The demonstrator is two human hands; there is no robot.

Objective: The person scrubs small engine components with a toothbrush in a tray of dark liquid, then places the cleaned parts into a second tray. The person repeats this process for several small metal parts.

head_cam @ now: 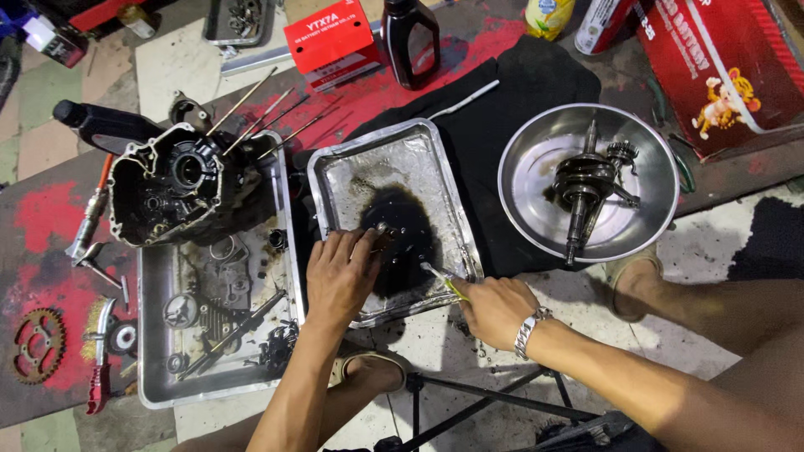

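My left hand [339, 272] grips a small dark metal part [383, 234] over a pool of black oily liquid in a shallow metal tray [339, 172]. My right hand [494, 308], with a metal bracelet at the wrist, holds a small brush with a yellow-green handle [444, 283]; its tip points into the black liquid next to the part. Both hands rest at the near edge of the tray.
An engine crankcase [180, 184] with long studs sits on a larger tray [155, 335] of greasy parts at left. A round steel bowl [536, 159] holds a crankshaft [586, 188]. A black cloth, oil bottle [410, 38], red boxes, sprocket [38, 345] and red-handled pliers [99, 360] lie around.
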